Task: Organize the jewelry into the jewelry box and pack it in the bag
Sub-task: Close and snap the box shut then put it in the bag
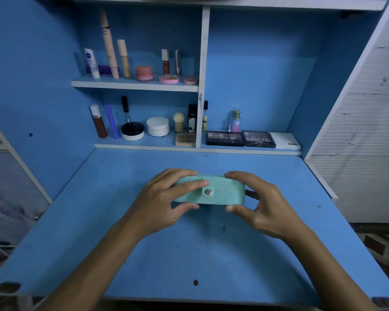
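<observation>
A mint-green jewelry box [225, 190] lies closed on the blue desk [189, 254], its front strap fastened by a silver snap [208, 192]. My left hand [164, 203] grips the box's left end, fingers over the lid and thumb under the front edge. My right hand [258, 203] grips the right end the same way, fingers on top and thumb at the front lower corner. No loose jewelry and no bag are in view.
Shelves at the back hold several cosmetics: tubes and pink jars [144, 72] above, round jars [157, 126] and bottles below. Eyeshadow palettes [225, 138] and a white case [284, 140] line the desk's rear right. A white slatted wall [368, 131] stands to the right.
</observation>
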